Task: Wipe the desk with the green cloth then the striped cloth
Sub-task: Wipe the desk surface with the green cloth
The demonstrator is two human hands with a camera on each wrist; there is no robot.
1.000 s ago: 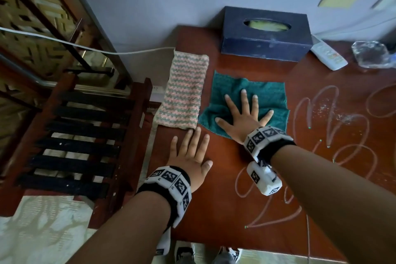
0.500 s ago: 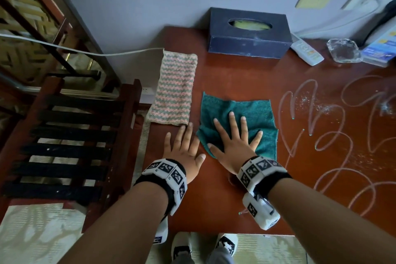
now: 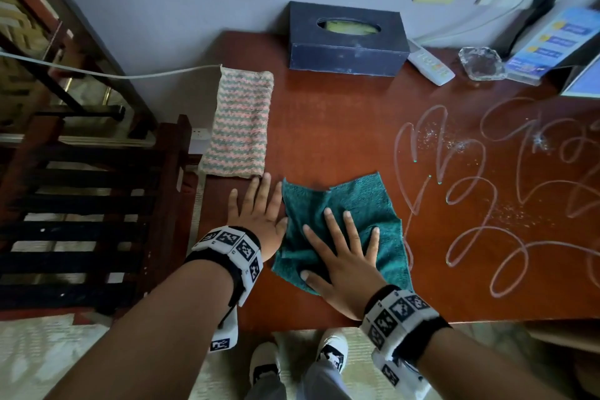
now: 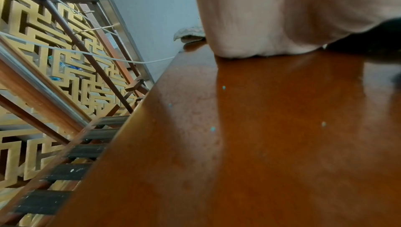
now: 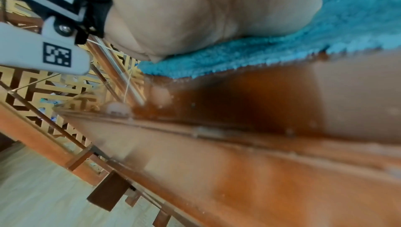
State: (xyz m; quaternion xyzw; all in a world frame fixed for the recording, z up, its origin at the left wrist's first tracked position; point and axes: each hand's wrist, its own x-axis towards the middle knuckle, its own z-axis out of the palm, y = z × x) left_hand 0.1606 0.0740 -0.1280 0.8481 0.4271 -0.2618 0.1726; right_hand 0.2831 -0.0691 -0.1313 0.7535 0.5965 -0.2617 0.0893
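The green cloth (image 3: 363, 204) lies rumpled on the reddish-brown desk (image 3: 324, 127) near its front edge. My right hand (image 3: 341, 250) presses flat on the cloth with fingers spread; the right wrist view shows the palm (image 5: 195, 16) on the teal pile (image 5: 325, 33). My left hand (image 3: 256, 208) rests flat on bare wood just left of the cloth, its palm (image 4: 282, 16) on the desk top (image 4: 260, 128). The striped cloth (image 3: 240, 123), pink and grey-green, lies folded along the desk's left edge, just beyond my left fingertips. White looping smear lines (image 3: 470, 188) cover the desk's right half.
A dark tissue box (image 3: 347, 39) stands at the back against the wall, with a white remote (image 3: 428, 63), a glass ashtray (image 3: 482, 63) and a leaflet stand (image 3: 552, 42) to its right. A dark slatted rack (image 3: 81, 221) stands left of the desk.
My right hand has dragged the green cloth toward the front edge, and the cloth has rumpled and twisted. The left hand stayed flat on the desk. The camera view shifted right.
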